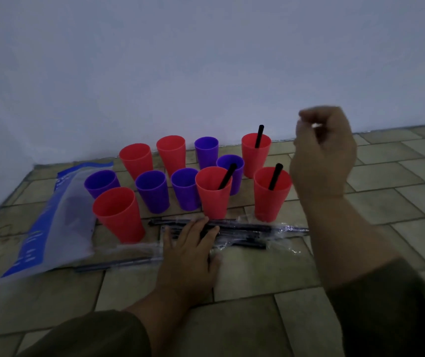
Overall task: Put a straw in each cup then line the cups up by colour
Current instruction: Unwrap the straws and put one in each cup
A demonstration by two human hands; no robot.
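**Left hand flat on straws, right hand raised**

The left hand (189, 249) lies flat, fingers straight, on the wrapped black straws (244, 229) at lower centre. The right hand (322, 155), blurred at centre right, has curled fingers; I cannot tell whether it holds anything. Behind stand the red cups (270, 202), three with straws, and the purple cups (152, 191).

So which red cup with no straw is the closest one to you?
The front-left red cup, beside the plastic bag. The other two red cups without straws stand further back, near the wall.
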